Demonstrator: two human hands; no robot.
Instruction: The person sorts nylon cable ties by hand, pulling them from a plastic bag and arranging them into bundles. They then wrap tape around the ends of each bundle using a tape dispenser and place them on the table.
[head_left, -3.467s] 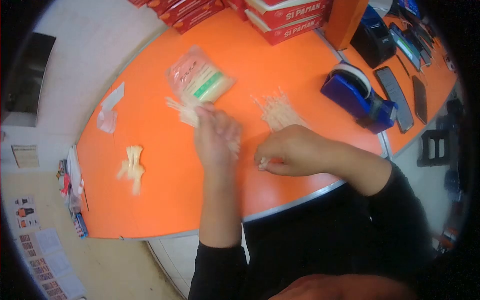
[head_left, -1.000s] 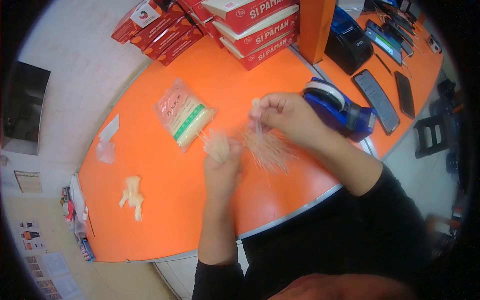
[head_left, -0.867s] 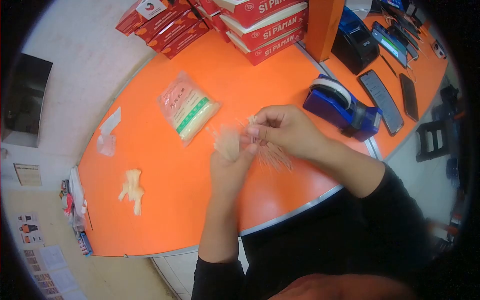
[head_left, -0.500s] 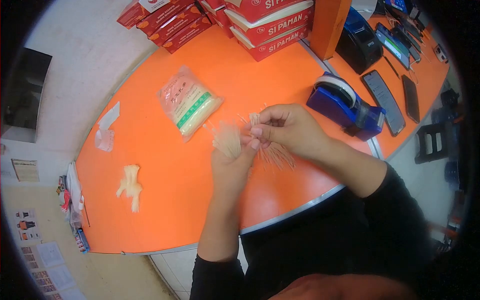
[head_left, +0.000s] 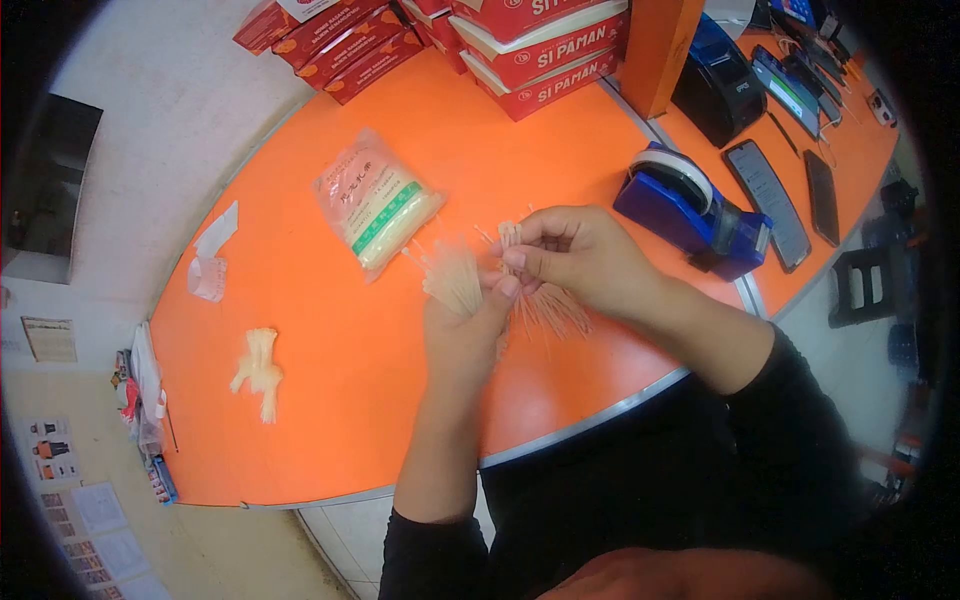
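My left hand [head_left: 468, 325] is closed around a bundle of thin pale strands [head_left: 455, 278], whose loose ends fan out above it. Against it, my right hand [head_left: 565, 252] pinches a folded, looped part of pale strands [head_left: 510, 236] between thumb and fingers. More strand ends [head_left: 553, 312] spread out below the right fingers, over the table. The exact kind of strand cannot be made out. Beyond the hands lies a clear plastic bag [head_left: 375, 205] with a green band and pale contents. A separate pale bundle [head_left: 260, 365] rests on the table to the left.
The orange table [head_left: 340, 420] has a curved front edge. At the right stand a blue tape dispenser [head_left: 690, 210], a phone [head_left: 768, 205] and a black printer [head_left: 718, 80]. Red boxes [head_left: 545, 70] are stacked at the back. A curled paper strip [head_left: 210, 258] lies at the left.
Both hands stay almost in place with the strands between them; the fingers shift only slightly. The view has moved a very small amount.
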